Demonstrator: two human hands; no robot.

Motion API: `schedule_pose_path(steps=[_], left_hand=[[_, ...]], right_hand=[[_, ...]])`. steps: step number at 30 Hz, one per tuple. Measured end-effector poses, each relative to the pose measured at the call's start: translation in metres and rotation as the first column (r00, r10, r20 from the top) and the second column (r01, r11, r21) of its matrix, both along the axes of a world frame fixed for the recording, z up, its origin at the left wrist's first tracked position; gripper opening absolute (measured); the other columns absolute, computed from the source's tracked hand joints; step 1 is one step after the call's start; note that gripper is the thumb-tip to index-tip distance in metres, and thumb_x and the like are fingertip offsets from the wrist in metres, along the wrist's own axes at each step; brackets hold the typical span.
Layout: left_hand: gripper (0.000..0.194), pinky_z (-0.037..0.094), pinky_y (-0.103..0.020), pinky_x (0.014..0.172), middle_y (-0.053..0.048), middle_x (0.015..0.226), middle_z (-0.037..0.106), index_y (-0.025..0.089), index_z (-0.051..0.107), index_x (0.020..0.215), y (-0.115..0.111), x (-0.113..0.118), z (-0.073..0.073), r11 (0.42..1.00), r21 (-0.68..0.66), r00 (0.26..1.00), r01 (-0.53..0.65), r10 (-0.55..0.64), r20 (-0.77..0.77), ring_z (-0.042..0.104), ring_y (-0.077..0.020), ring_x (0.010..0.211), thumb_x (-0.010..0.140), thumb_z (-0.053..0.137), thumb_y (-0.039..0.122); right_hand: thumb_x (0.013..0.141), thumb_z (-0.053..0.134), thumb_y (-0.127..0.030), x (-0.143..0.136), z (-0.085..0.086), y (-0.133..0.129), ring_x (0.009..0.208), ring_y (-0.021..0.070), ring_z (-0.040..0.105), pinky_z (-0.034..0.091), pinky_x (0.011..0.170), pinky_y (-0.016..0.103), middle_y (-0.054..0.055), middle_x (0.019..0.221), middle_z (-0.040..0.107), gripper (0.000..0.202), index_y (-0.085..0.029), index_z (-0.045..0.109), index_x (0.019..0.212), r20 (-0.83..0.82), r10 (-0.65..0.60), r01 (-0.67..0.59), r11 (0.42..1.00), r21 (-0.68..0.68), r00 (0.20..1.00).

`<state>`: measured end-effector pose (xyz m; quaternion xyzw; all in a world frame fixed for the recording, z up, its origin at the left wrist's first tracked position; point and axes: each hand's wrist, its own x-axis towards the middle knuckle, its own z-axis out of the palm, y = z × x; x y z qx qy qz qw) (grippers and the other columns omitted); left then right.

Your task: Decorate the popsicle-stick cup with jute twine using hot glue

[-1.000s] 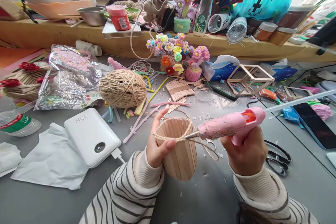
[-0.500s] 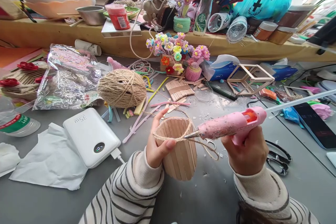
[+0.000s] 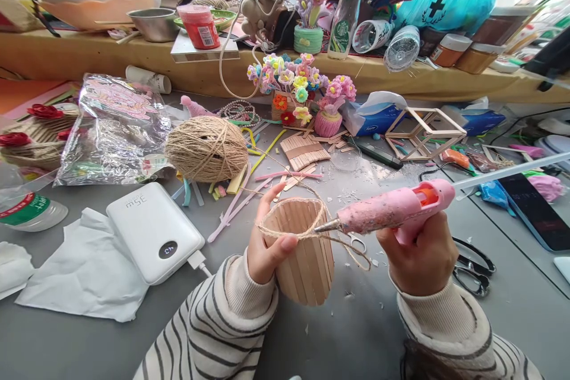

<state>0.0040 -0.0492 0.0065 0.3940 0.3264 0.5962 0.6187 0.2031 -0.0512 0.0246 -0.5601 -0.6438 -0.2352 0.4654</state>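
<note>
A cup of upright wooden sticks (image 3: 307, 270) is tilted in my left hand (image 3: 266, 249), whose thumb presses twine (image 3: 341, 241) against the rim. The twine loops round the cup's top, and its loose end sticks out to the right. My right hand (image 3: 421, 255) is closed around the handle of a pink glue gun (image 3: 378, 208). The gun's metal nozzle points left and touches or nearly touches the twine at the rim. A ball of twine (image 3: 207, 148) lies behind my left hand, with a strand running towards the cup.
A white power bank (image 3: 154, 231) and crumpled tissue (image 3: 84, 267) lie left. Behind the cup are craft sticks (image 3: 305, 151) and pipe-cleaner flowers (image 3: 291, 80). Small scissors (image 3: 357, 242) lie behind the cup. Black-framed glasses (image 3: 474, 267), a phone (image 3: 537, 211) and a stick frame (image 3: 425, 133) are right.
The glue gun and my right hand have shifted very slightly right. My left hand and the cup have hardly moved.
</note>
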Motion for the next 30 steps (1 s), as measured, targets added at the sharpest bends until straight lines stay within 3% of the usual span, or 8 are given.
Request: schedule_pose_path(steps=[8,14,30], left_hand=[[0.082,0.047,-0.041,0.083,-0.006,0.102,0.067,0.026,0.041,0.129,-0.0005,-0.0004,0.0013,1.0,-0.011,1.0,-0.007,0.007,-0.012,0.064,-0.0274,0.091,0.059,0.076,0.051],[0.079,0.048,-0.038,0.08,-0.005,0.101,0.067,0.026,0.043,0.127,-0.0004,-0.0002,0.003,1.0,0.002,1.0,0.0,0.0,-0.003,0.064,-0.026,0.091,0.059,0.076,0.051],[0.08,0.048,-0.038,0.079,-0.006,0.101,0.067,0.025,0.041,0.127,-0.0001,-0.0006,0.0023,1.0,-0.005,1.0,0.005,-0.005,0.006,0.064,-0.0262,0.089,0.06,0.075,0.052]], right_hand=[[0.075,0.06,-0.032,0.0022,-0.0042,0.0005,0.04,0.0071,0.035,0.028,0.036,0.022,-0.007,0.052,0.036,0.019,-0.019,0.047,0.068,0.002,0.021,-0.021,0.999,0.031,1.0],[0.076,0.056,-0.034,0.0007,0.0013,0.0023,0.038,0.008,0.038,0.029,0.034,0.021,-0.008,0.052,0.036,0.017,-0.019,0.049,0.076,0.019,-0.001,0.001,1.0,0.027,1.0],[0.076,0.057,-0.033,0.0007,-0.0009,0.002,0.039,0.0081,0.033,0.028,0.033,0.022,-0.007,0.053,0.032,0.016,-0.022,0.046,0.072,-0.007,-0.001,0.001,1.0,0.011,1.0]])
